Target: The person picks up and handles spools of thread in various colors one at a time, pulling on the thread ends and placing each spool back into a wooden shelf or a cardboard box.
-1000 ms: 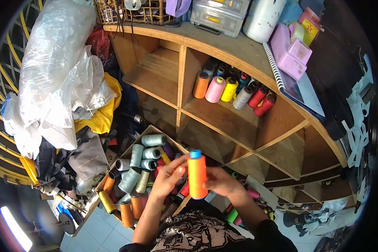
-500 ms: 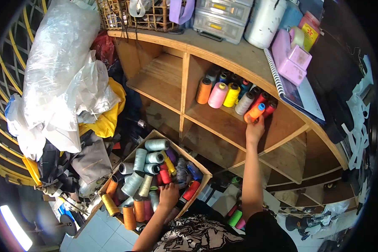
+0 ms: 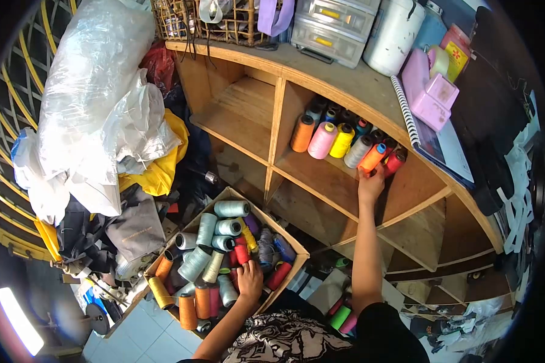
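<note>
In a shelf compartment, my right hand (image 3: pixel 370 180) is closed around the lower part of an orange thread cone (image 3: pixel 372 157) with a blue tip. The cone leans at the front of a row, between a grey thread cone (image 3: pixel 358 151) and a red thread cone (image 3: pixel 395 162). Yellow (image 3: pixel 342 140), pink (image 3: pixel 323 140) and darker orange (image 3: pixel 302 133) cones stand further left. My left hand (image 3: pixel 249 281) lies in a cardboard box (image 3: pixel 300 259) of mixed thread cones, its fingers curled by the end of a red cone (image 3: pixel 241 249). What lies under those fingers is hidden.
The wooden shelf (image 3: pixel 278 121) curves across the front. On its top are a wicker basket (image 3: pixel 236 24), clear drawers (image 3: pixel 333 30), a white canister (image 3: pixel 393 36) and a spiral notebook (image 3: pixel 436 145). Plastic-wrapped bundles (image 3: pixel 97 78) pile up at left. More cones (image 3: pixel 340 316) lie low by my right arm.
My right hand has moved the orange cone slightly further in, closer against the row. My left hand stays in the box, with its fingers curled a little more. The view has shifted slightly.
</note>
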A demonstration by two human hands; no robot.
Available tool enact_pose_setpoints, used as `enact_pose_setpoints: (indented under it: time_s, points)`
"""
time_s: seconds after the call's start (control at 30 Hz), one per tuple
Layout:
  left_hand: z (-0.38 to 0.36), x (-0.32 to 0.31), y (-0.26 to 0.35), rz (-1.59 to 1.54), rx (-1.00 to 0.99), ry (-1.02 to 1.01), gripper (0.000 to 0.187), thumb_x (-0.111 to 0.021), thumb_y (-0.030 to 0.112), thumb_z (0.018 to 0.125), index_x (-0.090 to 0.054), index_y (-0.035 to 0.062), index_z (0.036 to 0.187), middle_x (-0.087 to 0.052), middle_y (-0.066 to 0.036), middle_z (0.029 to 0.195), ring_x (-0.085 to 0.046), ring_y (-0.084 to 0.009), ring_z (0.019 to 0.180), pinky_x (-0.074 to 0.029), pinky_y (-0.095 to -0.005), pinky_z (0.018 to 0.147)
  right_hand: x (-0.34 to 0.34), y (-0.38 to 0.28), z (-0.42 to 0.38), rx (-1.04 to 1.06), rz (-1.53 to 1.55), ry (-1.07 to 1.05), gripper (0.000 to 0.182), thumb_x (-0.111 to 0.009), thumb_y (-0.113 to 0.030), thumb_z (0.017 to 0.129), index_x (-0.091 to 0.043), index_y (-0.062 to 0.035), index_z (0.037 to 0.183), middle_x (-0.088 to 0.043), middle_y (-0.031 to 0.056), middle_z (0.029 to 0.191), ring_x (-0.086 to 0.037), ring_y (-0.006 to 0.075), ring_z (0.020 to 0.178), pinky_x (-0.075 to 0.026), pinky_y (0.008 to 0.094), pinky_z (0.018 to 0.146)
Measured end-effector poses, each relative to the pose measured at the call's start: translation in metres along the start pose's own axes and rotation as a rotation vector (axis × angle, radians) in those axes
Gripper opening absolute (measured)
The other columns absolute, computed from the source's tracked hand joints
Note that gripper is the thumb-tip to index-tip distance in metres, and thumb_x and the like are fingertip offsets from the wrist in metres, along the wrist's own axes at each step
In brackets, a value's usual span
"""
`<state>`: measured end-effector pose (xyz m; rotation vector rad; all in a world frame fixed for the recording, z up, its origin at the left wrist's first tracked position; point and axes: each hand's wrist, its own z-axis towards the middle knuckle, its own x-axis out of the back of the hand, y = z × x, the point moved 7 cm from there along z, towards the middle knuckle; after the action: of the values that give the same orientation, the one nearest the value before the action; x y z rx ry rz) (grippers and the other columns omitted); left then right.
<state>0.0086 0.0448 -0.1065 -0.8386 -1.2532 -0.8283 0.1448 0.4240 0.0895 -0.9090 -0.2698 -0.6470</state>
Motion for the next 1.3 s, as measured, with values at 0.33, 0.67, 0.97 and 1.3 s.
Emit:
enact_pose_setpoints:
  time_s: [0.33,0.67,0.97,1.3]
  points:
    - [-0.002,0.011,-0.008,-0.051,0.027,0.035,0.029,-0.054,0.016,0.079,-0.060,0.0056,0.105,-0.049,-0.008,0.095,-0.051,-0.0227,0.091,-0.039,-0.0357,0.074,-0.005,0.010,0.003,0.051,0.102,-0.100,0.046,-0.070,-0.010,0.079,-0.053,-0.0074,0.122,-0.067,0.0141,0.098,-0.067,0.0249,0.091,-0.052,0.0370,0.077]
    - [-0.014,0.044,-0.035,-0.681,0.143,-0.047,0.066,-0.076,0.015,0.065,-0.051,0.0022,0.125,-0.059,-0.012,0.110,-0.057,-0.0269,0.102,-0.043,-0.0411,0.090,0.043,-0.070,-0.086,0.189,0.113,-0.244,0.048,-0.070,-0.014,0.081,-0.052,-0.0001,0.124,-0.058,0.0191,0.122,-0.058,0.0346,0.111,-0.047,0.0392,0.093]
    - [0.021,0.110,-0.051,-1.673,0.406,0.037,0.063,-0.081,0.017,0.069,-0.053,-0.0056,0.120,-0.064,-0.014,0.102,-0.063,-0.0208,0.090,-0.049,-0.0314,0.083,0.015,-0.114,-0.262,-0.445,0.948,-1.596,0.070,-0.072,-0.013,0.083,-0.033,0.0024,0.139,-0.052,0.0106,0.127,-0.052,0.0186,0.117,-0.045,0.0317,0.098]
    - [0.059,0.139,-0.024,-1.090,0.044,0.131,0.071,-0.075,0.016,0.074,-0.042,-0.0028,0.135,-0.049,-0.022,0.123,-0.052,-0.0364,0.112,-0.046,-0.0385,0.092,0.051,-0.064,-0.163,-0.449,0.601,-0.868,0.050,-0.074,-0.014,0.081,-0.051,0.0002,0.122,-0.062,0.0077,0.107,-0.060,0.0129,0.095,-0.048,0.0284,0.084]
